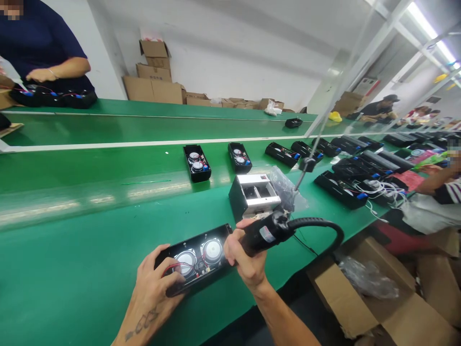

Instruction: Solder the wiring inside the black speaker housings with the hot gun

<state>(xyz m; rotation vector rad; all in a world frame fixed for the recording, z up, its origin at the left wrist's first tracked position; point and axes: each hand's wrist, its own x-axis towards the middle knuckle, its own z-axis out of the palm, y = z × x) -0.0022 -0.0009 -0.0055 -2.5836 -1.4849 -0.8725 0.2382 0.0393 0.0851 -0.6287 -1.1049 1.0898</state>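
Note:
A black speaker housing (201,283) lies at a slant on the green bench in front of me, open side up, with two round speakers (212,251) and thin red and black wires inside. My left hand (158,278) grips its left end, thumb and fingers wrapped over the edges. In my right hand (247,257) is a black electric screwdriver (264,235) with a thick cable running off to the right. It is held over the housing's right end; its tip is hidden by my fingers. Just behind stands a silver and black box (255,194) with an open top.
Two open speaker housings (197,163) sit on the green belt ahead, and several more (340,190) line the right side with white cables (382,190). Open cardboard boxes (345,298) stand low at right. A metal pole (324,110) rises behind the screwdriver. Co-workers sit left and right.

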